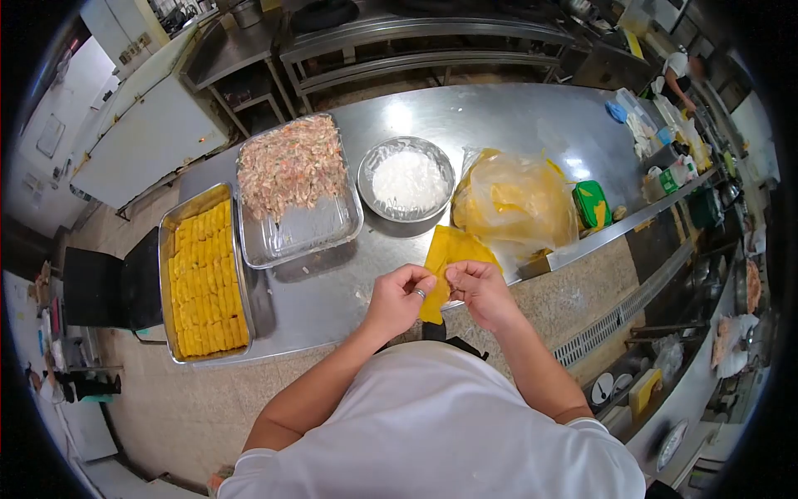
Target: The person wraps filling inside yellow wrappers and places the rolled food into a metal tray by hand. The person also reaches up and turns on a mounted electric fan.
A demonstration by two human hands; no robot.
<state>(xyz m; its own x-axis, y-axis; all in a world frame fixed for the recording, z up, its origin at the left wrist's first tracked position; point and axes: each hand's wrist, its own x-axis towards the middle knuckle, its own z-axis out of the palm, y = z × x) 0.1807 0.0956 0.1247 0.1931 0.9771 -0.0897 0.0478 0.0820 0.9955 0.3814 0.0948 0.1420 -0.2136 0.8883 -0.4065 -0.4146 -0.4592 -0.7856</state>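
Both hands hold a yellow sheet [459,247] at the table's near edge. My left hand [399,301] pinches its left side and wears a ring; my right hand [482,293] pinches it a little to the right. Beyond them stands a round metal bowl [366,179] with white paste [409,183]. A clear plastic bag [515,200] of yellow sheets lies to the right of the bowl. On the left, a metal tray [303,256] holds a chopped pinkish mixture [291,166]. Farther left, a deep tray [170,326] contains rows of yellow rolls [208,283].
A green box [591,205] sits right of the bag on the steel table [499,108]. Behind the table is a steel stove counter [416,33]. A black chair [108,283] is at the left. Another person [677,79] stands at the far right.
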